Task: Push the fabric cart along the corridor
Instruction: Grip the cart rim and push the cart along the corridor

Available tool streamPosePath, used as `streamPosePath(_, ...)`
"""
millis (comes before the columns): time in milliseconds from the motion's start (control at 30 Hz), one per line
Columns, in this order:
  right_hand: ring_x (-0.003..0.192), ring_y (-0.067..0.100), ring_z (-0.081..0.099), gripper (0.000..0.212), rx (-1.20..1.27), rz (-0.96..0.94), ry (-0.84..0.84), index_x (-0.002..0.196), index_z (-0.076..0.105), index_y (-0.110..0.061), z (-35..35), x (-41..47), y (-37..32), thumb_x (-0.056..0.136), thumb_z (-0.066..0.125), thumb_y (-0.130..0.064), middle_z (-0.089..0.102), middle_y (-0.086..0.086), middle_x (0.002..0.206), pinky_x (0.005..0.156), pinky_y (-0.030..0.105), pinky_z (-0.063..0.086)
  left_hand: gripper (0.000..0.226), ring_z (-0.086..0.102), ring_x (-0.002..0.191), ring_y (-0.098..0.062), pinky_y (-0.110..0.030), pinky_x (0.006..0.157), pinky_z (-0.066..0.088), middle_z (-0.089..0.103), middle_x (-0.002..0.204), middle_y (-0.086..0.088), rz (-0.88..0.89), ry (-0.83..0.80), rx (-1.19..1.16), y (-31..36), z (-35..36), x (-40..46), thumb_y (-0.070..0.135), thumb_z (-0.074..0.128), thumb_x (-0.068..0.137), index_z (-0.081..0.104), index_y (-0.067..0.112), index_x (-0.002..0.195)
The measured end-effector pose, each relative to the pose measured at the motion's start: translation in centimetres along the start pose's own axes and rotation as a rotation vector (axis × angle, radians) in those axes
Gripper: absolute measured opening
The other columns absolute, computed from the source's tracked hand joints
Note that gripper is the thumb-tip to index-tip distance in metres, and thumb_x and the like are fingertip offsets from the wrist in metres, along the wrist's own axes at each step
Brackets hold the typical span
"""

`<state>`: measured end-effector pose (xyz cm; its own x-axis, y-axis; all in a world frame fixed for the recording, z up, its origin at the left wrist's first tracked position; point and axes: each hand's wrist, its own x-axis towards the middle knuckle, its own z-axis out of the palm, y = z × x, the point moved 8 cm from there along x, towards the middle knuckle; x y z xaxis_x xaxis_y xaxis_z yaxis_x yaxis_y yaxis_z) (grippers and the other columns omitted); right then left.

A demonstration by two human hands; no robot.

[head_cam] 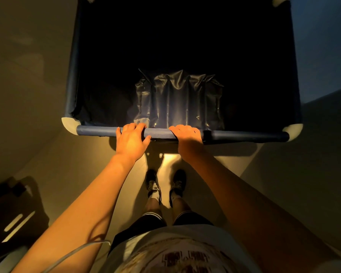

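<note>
A large dark-blue fabric cart (75,75) fills the upper half of the head view, with pale plastic corner pieces on its frame. Its near rail (98,131), wrapped in blue fabric, runs across in front of me. My left hand (131,140) grips this rail left of centre, fingers curled over the top and thumb under. My right hand (187,136) grips the same rail just right of centre. The cart's inside is very dark; only a creased shiny lining (177,99) shows behind my hands.
A pale wall runs close along the left of the cart, and another wall stands on the right. A dark object (14,209) sits on the floor at lower left. My feet (165,186) stand on pale flooring just behind the cart.
</note>
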<state>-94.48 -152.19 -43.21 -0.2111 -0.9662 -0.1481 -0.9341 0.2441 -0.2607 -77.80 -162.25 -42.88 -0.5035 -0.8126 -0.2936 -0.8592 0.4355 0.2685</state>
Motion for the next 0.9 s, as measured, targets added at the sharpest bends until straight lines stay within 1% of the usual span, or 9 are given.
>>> streamPosePath(100,0.081,0.026,0.064,0.032,0.004,-0.032,0.176,0.114,0.069,-0.022,-0.6,-1.3,-0.7,0.083,0.068,-0.015,0.070,0.003,0.093,0.075,0.039,0.051,0.038,0.053,0.123,-0.029,-0.061,0.117,0.027,0.061,0.122,-0.004,0.004,-0.002,0.004,-0.2,-0.1,-0.3,0.047,0.057,0.091,0.052,0.031,0.124)
streamPosePath(233,0.082,0.026,0.064,0.032,0.037,-0.040,0.164,0.117,0.067,-0.022,-0.1,-1.6,-0.8,0.086,0.066,-0.020,0.070,0.003,0.096,0.074,0.039,0.052,0.038,0.053,0.123,-0.027,-0.061,0.118,0.028,0.061,0.122,-0.002,0.017,-0.009,0.016,-0.2,-0.2,-0.7,0.049,0.057,0.090,0.052,0.031,0.123)
streamPosePath(367,0.087,0.026,0.066,0.035,0.075,-0.041,0.199,0.124,0.065,-0.019,0.1,-2.6,-0.8,0.091,0.051,-0.022,0.072,0.005,0.103,0.078,0.041,0.055,0.037,0.053,0.123,-0.027,-0.060,0.118,0.028,0.061,0.122,-0.002,0.039,-0.024,0.021,-0.1,-0.1,-0.9,0.048,0.057,0.091,0.051,0.032,0.123)
streamPosePath(433,0.088,0.028,0.066,0.037,0.068,-0.018,0.212,0.125,0.065,-0.018,0.2,-3.1,-0.7,0.089,0.059,-0.017,0.072,0.006,0.104,0.079,0.042,0.055,0.035,0.053,0.122,-0.027,-0.059,0.117,0.030,0.061,0.121,-0.002,0.058,-0.031,0.029,0.0,0.0,-1.0,0.048,0.057,0.091,0.051,0.032,0.121)
streamPosePath(500,0.090,0.030,0.066,0.042,0.044,0.005,0.149,0.128,0.063,-0.018,0.7,-3.3,-0.8,0.086,0.069,-0.016,0.071,0.008,0.106,0.080,0.044,0.055,0.035,0.053,0.120,-0.027,-0.058,0.116,0.031,0.061,0.120,-0.002,0.070,-0.039,0.045,0.2,0.1,-1.1,0.048,0.057,0.091,0.051,0.032,0.121)
streamPosePath(633,0.102,0.030,0.064,0.049,0.057,0.160,-0.157,0.130,0.058,-0.024,1.5,-2.7,-1.0,0.084,0.065,-0.009,0.066,0.006,0.115,0.084,0.048,0.052,0.036,0.054,0.118,-0.032,-0.060,0.113,0.034,0.061,0.116,-0.006,0.116,-0.053,0.102,0.5,0.2,-1.4,0.049,0.056,0.090,0.051,0.028,0.119)
streamPosePath(733,0.110,0.030,0.061,0.051,0.093,0.251,-0.203,0.131,0.056,-0.028,1.8,-2.8,-2.0,0.085,0.065,-0.008,0.063,0.003,0.120,0.090,0.050,0.048,0.036,0.054,0.117,-0.036,-0.062,0.111,0.034,0.060,0.114,-0.009,0.136,-0.086,0.131,0.3,0.3,-1.5,0.047,0.054,0.089,0.050,0.025,0.117)
streamPosePath(800,0.117,0.031,0.057,0.062,0.053,0.270,-0.272,0.136,0.048,-0.033,2.4,-2.6,-3.2,0.083,0.069,-0.009,0.061,0.000,0.126,0.092,0.049,0.046,0.036,0.053,0.116,-0.036,-0.063,0.112,0.031,0.058,0.115,-0.010,0.137,-0.138,0.139,-0.1,0.3,-1.4,0.044,0.056,0.088,0.051,0.022,0.117)
streamPosePath(900,0.119,0.031,0.055,0.068,-0.002,0.297,-0.353,0.136,0.042,-0.036,3.1,-2.5,-4.8,0.081,0.074,-0.012,0.060,-0.002,0.127,0.091,0.047,0.046,0.035,0.053,0.117,-0.034,-0.061,0.114,0.030,0.058,0.117,-0.006,0.265,-0.185,0.136,0.4,0.5,-1.9,0.041,0.056,0.089,0.052,0.025,0.120)
